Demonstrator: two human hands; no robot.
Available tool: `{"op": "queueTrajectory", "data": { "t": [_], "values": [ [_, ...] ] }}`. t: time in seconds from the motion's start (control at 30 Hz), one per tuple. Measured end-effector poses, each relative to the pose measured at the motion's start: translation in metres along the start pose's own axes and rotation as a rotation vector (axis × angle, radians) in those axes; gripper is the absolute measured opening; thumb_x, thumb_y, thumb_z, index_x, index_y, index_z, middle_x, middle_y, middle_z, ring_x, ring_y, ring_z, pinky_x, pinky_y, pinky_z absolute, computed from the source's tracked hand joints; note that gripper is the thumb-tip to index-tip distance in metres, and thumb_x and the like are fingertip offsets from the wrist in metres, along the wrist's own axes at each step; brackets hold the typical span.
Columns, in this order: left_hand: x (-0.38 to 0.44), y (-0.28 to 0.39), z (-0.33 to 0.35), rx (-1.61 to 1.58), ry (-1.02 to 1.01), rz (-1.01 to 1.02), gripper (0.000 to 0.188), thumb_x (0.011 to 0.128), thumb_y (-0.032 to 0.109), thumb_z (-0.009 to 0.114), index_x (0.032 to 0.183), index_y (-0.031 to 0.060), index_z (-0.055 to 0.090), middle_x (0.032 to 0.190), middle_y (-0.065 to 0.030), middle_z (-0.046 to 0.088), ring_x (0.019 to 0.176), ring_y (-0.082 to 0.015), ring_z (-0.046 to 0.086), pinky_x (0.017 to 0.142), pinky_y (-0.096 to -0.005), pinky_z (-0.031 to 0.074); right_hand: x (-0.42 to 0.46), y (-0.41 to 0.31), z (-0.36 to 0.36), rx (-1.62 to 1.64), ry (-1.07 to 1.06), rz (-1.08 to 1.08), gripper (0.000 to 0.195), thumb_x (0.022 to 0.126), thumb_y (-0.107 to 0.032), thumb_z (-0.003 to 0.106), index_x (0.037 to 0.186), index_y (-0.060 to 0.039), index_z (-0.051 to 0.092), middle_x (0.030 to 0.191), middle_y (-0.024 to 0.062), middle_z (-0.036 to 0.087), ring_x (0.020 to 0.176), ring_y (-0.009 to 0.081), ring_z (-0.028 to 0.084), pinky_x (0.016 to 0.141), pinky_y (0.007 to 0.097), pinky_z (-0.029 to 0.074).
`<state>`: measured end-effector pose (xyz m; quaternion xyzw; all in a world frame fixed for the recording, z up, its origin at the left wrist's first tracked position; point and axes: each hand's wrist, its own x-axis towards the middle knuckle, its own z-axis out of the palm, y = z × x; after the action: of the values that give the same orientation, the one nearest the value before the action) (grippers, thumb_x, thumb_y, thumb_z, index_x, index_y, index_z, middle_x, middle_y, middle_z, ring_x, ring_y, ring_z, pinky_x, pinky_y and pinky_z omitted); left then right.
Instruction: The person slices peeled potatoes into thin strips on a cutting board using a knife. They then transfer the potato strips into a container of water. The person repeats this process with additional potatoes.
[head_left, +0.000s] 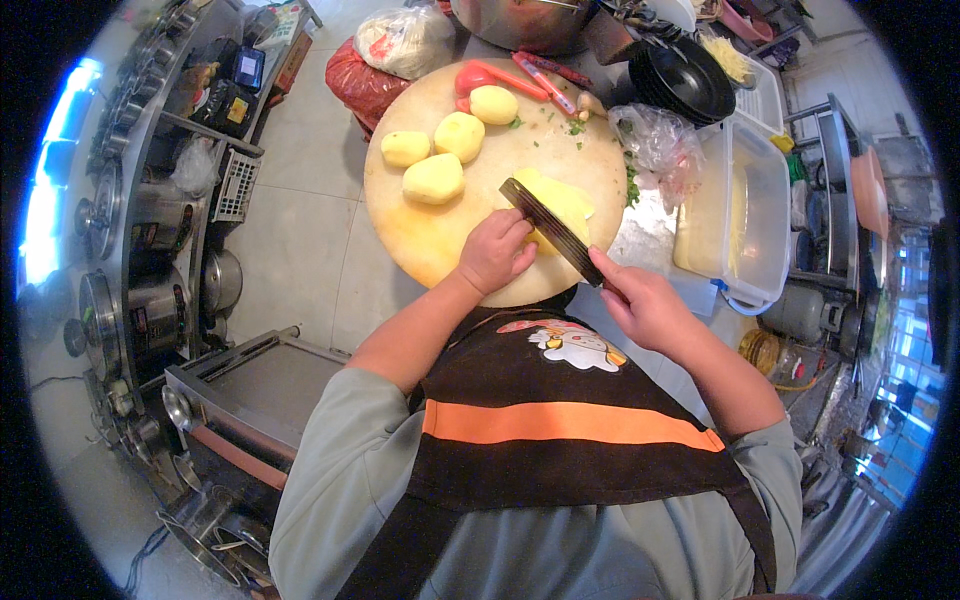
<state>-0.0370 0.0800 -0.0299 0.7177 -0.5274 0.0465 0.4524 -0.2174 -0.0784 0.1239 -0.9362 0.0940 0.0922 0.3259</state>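
On a round cutting board (405, 232), my right hand (637, 304) grips the handle of a kitchen knife (551, 232), its dark blade slanting up to the left. My left hand (499, 251) lies just left of the blade with its fingers curled, touching a piece of potato that the hand and blade mostly hide. Yellow potato slices (559, 199) lie overlapped on the blade's far right side. Several whole peeled potatoes (433, 178) rest at the board's left and back. A red peeler-like tool (480, 77) and a red-and-clear packet (544, 82) lie near the back edge.
Green herb bits (576, 127) dot the board. Right of it are a crumpled plastic bag (656, 142), stacked black bowls (682, 79) and a clear plastic tub (757, 217). A red sack (364, 82) and a large metal pot (517, 22) stand behind; a metal cart (262, 382) is at left.
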Motion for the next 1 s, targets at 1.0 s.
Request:
{"op": "queueTrajectory", "data": {
  "t": [1.0],
  "values": [
    [-0.001,-0.001,0.002,-0.003,0.014,-0.003,0.025,0.070,0.014,0.072,0.091,0.0039,0.063,0.101,-0.0137,0.061,0.089,-0.0304,0.061,0.077,-0.0380,0.053,0.011,0.004,0.008,-0.029,0.002,-0.021,0.067,0.084,-0.002,0.060,0.147,-0.0120,0.038,0.080,0.0150,0.060,0.073,0.0330,0.060,0.069,0.0406,0.049]
  ]
}}
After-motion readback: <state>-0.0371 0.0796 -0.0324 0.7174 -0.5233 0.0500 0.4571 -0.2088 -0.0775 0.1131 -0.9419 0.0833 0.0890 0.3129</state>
